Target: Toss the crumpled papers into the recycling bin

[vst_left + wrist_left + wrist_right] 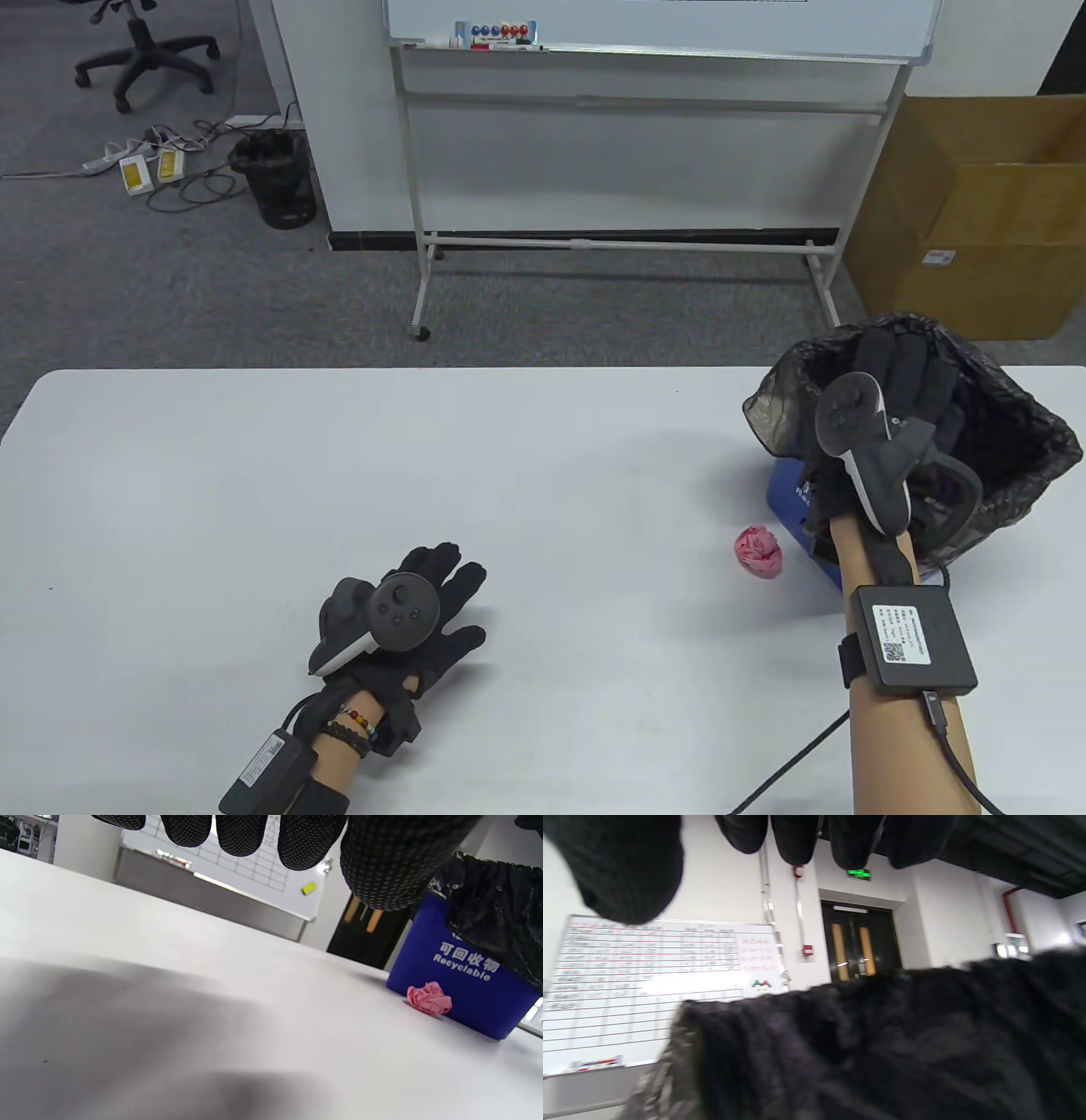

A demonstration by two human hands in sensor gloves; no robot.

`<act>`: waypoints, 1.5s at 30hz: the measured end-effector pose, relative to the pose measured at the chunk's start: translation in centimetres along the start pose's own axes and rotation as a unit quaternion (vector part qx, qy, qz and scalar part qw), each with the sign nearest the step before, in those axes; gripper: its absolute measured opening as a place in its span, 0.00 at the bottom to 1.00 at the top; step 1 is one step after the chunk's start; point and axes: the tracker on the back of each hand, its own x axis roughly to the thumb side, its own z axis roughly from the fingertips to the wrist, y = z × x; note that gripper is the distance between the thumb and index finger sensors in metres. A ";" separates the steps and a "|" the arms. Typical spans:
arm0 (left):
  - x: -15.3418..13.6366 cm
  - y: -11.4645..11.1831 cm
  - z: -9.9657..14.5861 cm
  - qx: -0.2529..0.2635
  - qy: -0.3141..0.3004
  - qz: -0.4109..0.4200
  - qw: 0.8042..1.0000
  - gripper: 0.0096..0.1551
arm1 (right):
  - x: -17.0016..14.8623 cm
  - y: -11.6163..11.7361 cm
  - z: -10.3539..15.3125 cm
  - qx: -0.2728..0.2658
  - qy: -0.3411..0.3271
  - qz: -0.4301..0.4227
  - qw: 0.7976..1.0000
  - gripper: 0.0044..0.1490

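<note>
Currently the left hand [416,607] rests flat on the table [254,475], fingers straight, idle. Just beside the recycling bin [466,984] lies a pink crumpled paper [758,551] — next target. Right hand [899,382], fingers extended and empty, hovers over the bin liner [1018,424] — withdraw it clear of the plastic before reaching down.

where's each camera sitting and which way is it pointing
Table view: high above, looking down at the white table; shows the left hand flat and the right hand over the recycling bin.
Left wrist view: low over the table, facing the bin; fingertips along the top.
Right wrist view: above the black bin liner, facing a whiteboard and door.
Table and left wrist views share the pink paper ball.
</note>
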 end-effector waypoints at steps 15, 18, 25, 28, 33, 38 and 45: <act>-0.1 0.0 0.0 0.003 0.000 0.005 1.000 0.45 | 8.4 4.6 6.9 0.114 -0.154 0.025 0.981 0.57; -0.1 0.0 0.0 0.004 -0.001 0.005 1.000 0.45 | 8.8 6.9 7.8 0.147 -0.153 0.032 0.977 0.57; 0.0 0.0 0.0 0.001 0.000 0.002 1.000 0.45 | 8.4 12.5 9.2 0.195 -0.138 0.071 0.968 0.57; 0.0 0.1 0.0 0.000 0.001 0.003 1.000 0.44 | 7.8 14.4 9.4 0.207 -0.128 0.101 0.965 0.57; -0.1 0.1 0.0 0.000 0.004 0.003 1.000 0.44 | 6.5 17.2 9.6 0.228 -0.106 0.149 0.956 0.58; -0.1 0.1 0.0 -0.003 0.005 0.001 1.000 0.44 | 5.2 18.9 9.7 0.245 -0.083 0.166 0.952 0.57; -0.1 0.2 0.0 -0.004 0.007 -0.001 1.000 0.44 | 4.0 20.5 9.5 0.262 -0.048 0.175 0.948 0.52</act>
